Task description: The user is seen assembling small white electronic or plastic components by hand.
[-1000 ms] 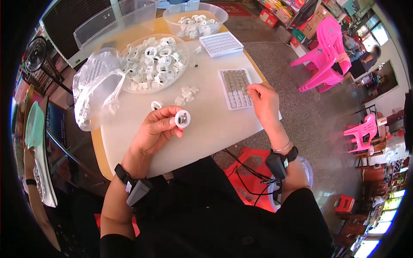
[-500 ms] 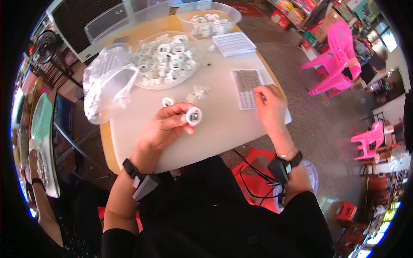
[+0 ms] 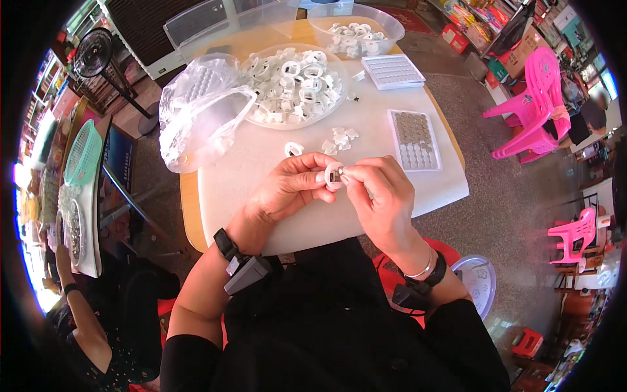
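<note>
My left hand (image 3: 294,186) is closed on a small white round plastic housing (image 3: 330,176) with a dark, metallic opening in its face. My right hand (image 3: 382,196) meets it over the near part of the table, pinching a tiny silvery piece, apparently a button cell (image 3: 341,171), at that opening. The fingertips hide most of this piece. Beyond the hands lie another white housing (image 3: 294,149) and a few loose white plastic bits (image 3: 340,138). To the right, a shallow tray (image 3: 414,168) bears rows of small round discs, greyish at the far end and paler at the near end.
A round clear tray (image 3: 339,111) heaped with white housings stands farther back, beside a crumpled plastic bag (image 3: 196,134). Behind are a clear tub (image 3: 396,27) of white parts and stacked white trays (image 3: 393,72). At far left, another person's arm (image 3: 81,307) reaches toward a side table.
My right hand has left the disc tray and come leftward to the housing in my left hand. My left hand keeps its hold on the housing. The whole view has shifted slightly.
</note>
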